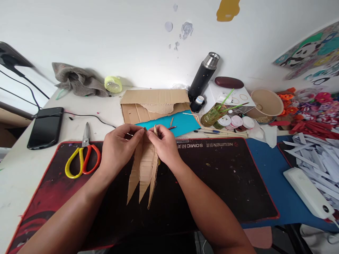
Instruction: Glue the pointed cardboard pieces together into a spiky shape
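Note:
Between my two hands hangs a folded cardboard piece (147, 162) with several pointed strips at its lower end. My left hand (122, 146) pinches its top edge between thumb and fingers. Close beside it, my right hand (165, 144) grips the same top edge, and one strip passes between its fingers. The points of the cardboard hang over the black mat (206, 183). Left of my left hand lie scissors (86, 151) with one yellow and one red handle, blades pointing away. Behind my hands are a larger cardboard sheet (156, 97) and a blue sheet (185, 121).
A black phone (45, 127) lies at left, a grey cloth (79, 81) and yellow tape roll (113, 84) behind. A black thermos (203, 76), brush jar (210, 116) and paint pots (235, 122) stand back right. Paper strips (315, 165) and a white power bank (308, 192) are far right.

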